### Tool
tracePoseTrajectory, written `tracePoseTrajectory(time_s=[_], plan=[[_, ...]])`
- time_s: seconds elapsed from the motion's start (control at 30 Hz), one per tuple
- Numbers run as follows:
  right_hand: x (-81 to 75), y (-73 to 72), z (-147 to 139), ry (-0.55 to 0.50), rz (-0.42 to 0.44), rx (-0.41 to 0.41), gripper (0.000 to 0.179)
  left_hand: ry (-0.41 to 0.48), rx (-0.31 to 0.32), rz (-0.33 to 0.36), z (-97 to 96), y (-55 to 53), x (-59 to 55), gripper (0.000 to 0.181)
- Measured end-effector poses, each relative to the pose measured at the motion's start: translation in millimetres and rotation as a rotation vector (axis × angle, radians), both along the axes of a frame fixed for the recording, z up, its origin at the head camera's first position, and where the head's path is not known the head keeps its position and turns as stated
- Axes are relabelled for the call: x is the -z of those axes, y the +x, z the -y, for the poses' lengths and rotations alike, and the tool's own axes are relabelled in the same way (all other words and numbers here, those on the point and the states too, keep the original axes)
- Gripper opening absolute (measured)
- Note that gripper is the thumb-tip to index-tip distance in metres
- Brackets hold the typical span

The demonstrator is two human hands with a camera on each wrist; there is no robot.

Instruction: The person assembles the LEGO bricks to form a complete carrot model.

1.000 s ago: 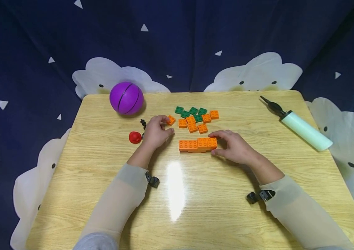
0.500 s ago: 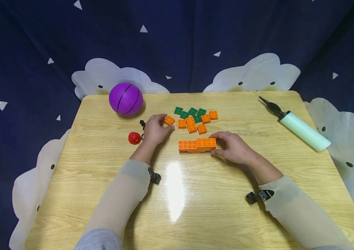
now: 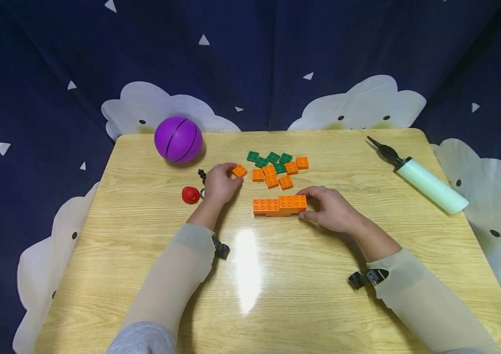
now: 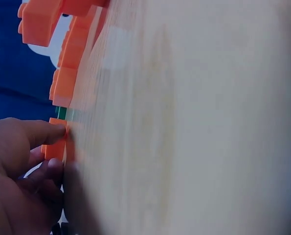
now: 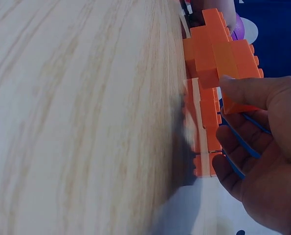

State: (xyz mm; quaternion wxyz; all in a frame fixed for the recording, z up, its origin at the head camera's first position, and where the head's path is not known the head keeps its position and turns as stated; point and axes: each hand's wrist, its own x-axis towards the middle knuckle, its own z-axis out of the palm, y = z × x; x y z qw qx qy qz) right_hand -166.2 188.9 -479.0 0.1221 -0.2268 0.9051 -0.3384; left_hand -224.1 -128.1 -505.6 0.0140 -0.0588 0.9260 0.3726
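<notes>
My right hand (image 3: 332,210) holds the right end of a stepped wall of joined orange toy building bricks (image 3: 272,206), thumb on the near side and fingers behind it. In the right wrist view the thumb presses flat on the end of this brick wall (image 5: 206,54). Farther left, my left hand (image 3: 221,186) has its thumb and fingers around a small square orange brick (image 3: 239,170). The left wrist view shows that orange brick (image 4: 55,146) pinched low by the tabletop, its far side partly hidden by fingers.
Loose orange bricks (image 3: 271,177) and green bricks (image 3: 273,157) lie beyond the wall. A red cap-like piece (image 3: 190,195) and a small black beaded piece (image 3: 202,174) are left of my left hand. A purple ball (image 3: 178,139) and a hand pump (image 3: 431,185) stand farther out.
My left thumb has drawn in toward the small orange brick, and that hand has shifted slightly. My right hand and the brick wall stay where they were.
</notes>
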Motion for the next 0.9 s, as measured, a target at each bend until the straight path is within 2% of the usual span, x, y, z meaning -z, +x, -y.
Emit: tracePoseTrajectory(time_s=[0.17, 0.57, 0.9], plan=[[-0.2, 0.4, 1, -0.004, -0.002, -0.003, 0.05, 0.001, 0.009, -0.012, 3.9, 3.3, 0.3, 0.045], [0.2, -0.1, 0, 0.001, -0.002, -0.001, 0.049, 0.045, 0.067, -0.033, 10.8, 18.7, -2.6, 0.043], [0.1, 0.0, 0, -0.009, 0.003, -0.003, 0.049, 0.087, 0.088, -0.056, 12.2, 32.3, -6.5, 0.042]])
